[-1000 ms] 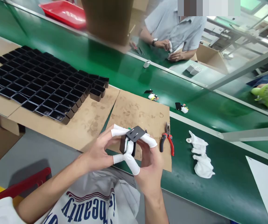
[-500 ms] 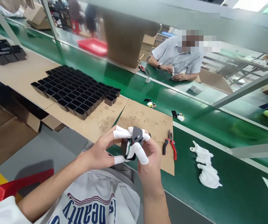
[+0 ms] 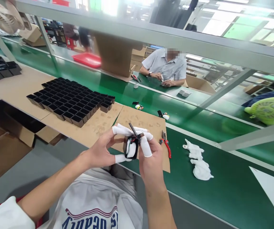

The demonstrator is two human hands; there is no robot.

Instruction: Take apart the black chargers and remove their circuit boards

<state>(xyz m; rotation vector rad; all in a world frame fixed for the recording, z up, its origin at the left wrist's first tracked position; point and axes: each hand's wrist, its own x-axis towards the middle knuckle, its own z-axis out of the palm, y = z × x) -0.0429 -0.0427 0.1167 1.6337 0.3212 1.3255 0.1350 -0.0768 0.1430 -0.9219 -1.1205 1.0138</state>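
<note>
My left hand (image 3: 103,151) and my right hand (image 3: 150,159) meet in front of my chest, both wearing white finger cots. Together they grip a small black box-shaped housing (image 3: 128,148) with coloured wires inside. My right fingers pinch its thin black lid (image 3: 135,133), which stands tilted above the housing's open top. Both hands hover over the near edge of a brown cardboard sheet (image 3: 146,122).
Red-handled pliers (image 3: 166,143) and white cloth gloves (image 3: 197,160) lie to the right on the green conveyor belt (image 3: 222,187). A block of black empty housings (image 3: 71,100) covers cardboard at left. Small parts (image 3: 163,114) lie on the belt. A person sits working across it. A green fan (image 3: 269,109) is far right.
The camera has tilted upward, showing more of the far side. The lid has turned from lying flat over the housing to standing on edge between my right fingers.
</note>
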